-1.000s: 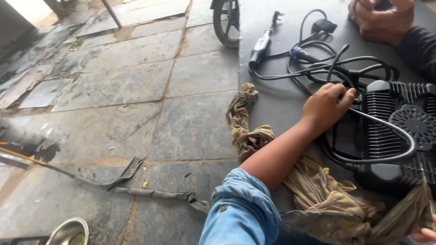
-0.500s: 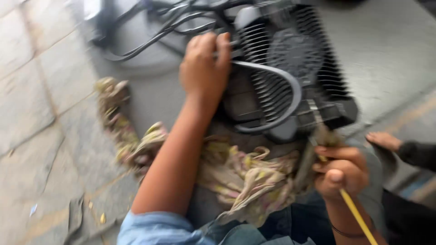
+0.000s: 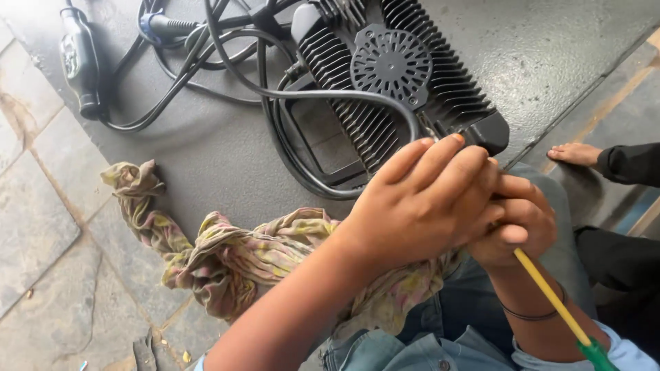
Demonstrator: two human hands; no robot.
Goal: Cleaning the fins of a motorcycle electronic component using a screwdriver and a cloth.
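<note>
A black finned box [image 3: 385, 89] with a round grille and thick black cables [image 3: 227, 62] lies on a dark grey mat [image 3: 206, 151]. My left hand [image 3: 419, 203] lies over my right hand, fingers reaching the box's near corner. My right hand [image 3: 519, 230] grips a yellow-shafted tool with a green end [image 3: 557, 302], its tip hidden under my left hand at that corner. A crumpled patterned cloth [image 3: 234, 254] lies under my forearm.
A black plug unit [image 3: 77, 58] sits at the far left of the cables. Another person's bare foot [image 3: 574, 152] and dark sleeve [image 3: 629, 163] rest at the right. Stone paving [image 3: 41, 227] surrounds the mat.
My view has swung onto the box. My left hand left the top of the box and came down over my right hand at the near corner.
</note>
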